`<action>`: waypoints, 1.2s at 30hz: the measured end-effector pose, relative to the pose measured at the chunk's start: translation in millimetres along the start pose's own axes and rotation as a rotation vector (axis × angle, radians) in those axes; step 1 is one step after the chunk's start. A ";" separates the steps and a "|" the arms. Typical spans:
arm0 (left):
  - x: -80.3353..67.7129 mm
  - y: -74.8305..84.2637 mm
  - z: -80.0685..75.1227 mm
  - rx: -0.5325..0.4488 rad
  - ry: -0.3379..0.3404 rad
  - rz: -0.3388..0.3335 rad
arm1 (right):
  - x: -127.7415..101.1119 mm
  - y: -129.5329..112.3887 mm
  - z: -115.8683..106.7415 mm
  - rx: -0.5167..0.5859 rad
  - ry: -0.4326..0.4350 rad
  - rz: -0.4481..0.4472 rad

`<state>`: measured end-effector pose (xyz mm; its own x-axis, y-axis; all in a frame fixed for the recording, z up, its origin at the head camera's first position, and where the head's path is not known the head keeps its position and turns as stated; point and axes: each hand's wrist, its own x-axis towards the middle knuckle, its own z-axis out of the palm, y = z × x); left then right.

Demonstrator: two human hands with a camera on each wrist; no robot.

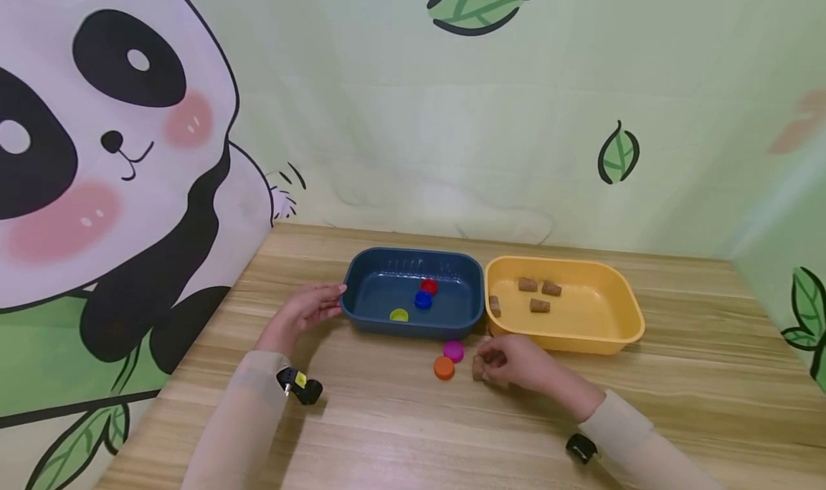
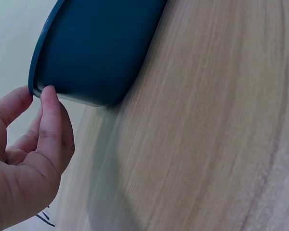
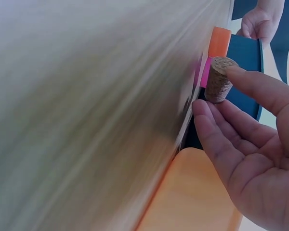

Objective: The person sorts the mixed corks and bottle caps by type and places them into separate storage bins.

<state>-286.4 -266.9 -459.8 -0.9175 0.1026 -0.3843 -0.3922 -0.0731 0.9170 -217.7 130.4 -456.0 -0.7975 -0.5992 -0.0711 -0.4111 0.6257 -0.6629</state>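
Note:
At its left end, the dark blue plastic basin (image 1: 413, 327) is held by my left hand (image 1: 303, 313), thumb at the rim and fingers against the outer wall in the left wrist view. A red cap (image 1: 429, 286), a blue cap (image 1: 423, 300) and a yellow-green cap (image 1: 399, 316) lie inside it. My right hand (image 1: 516, 363) pinches a cork stopper (image 3: 218, 79) between thumb and fingers, low over the table before the yellow basin (image 1: 568, 341). Just left of that cork, a magenta cap (image 1: 453, 351) and an orange cap (image 1: 444, 367) rest on the wood.
Several cork stoppers (image 1: 540, 305) lie in the yellow basin, which stands against the blue basin's right end. Both basins are on a wood-grain table (image 1: 387, 418). Behind it hangs a pale green backdrop (image 1: 413, 131) printed with a panda and leaves.

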 end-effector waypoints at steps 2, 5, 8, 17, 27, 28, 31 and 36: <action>-0.6 0.1 0.0 -0.004 -0.008 0.001 | -4.0 1.3 -1.3 0.003 0.005 -0.016; -1.1 0.3 0.2 -0.003 -0.008 -0.001 | -10.6 3.8 -4.3 0.002 0.010 -0.031; -1.1 0.7 0.3 0.003 -0.005 -0.004 | -18.4 5.1 -10.0 -0.008 0.009 -0.030; 1.9 0.2 -1.8 -0.001 -0.011 0.002 | -44.5 -1.8 -41.7 0.060 -0.006 0.022; 1.6 -1.4 -3.4 0.003 -0.011 0.010 | -63.5 -6.5 -69.5 0.053 0.025 0.048; 1.5 -1.7 -3.2 0.002 -0.014 0.013 | -65.0 -6.0 -72.0 0.049 0.028 0.051; 1.4 -2.3 -2.6 -0.001 -0.022 0.017 | -68.2 -3.6 -79.9 0.036 0.036 0.054; 0.7 -1.4 -3.1 -0.003 -0.022 0.014 | -68.1 0.0 -97.5 0.018 0.026 0.058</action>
<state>-286.7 -269.9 -461.7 -0.9211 0.1232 -0.3693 -0.3800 -0.0779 0.9217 -206.4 219.9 -378.5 -0.8312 -0.5485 -0.0904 -0.3560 0.6501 -0.6713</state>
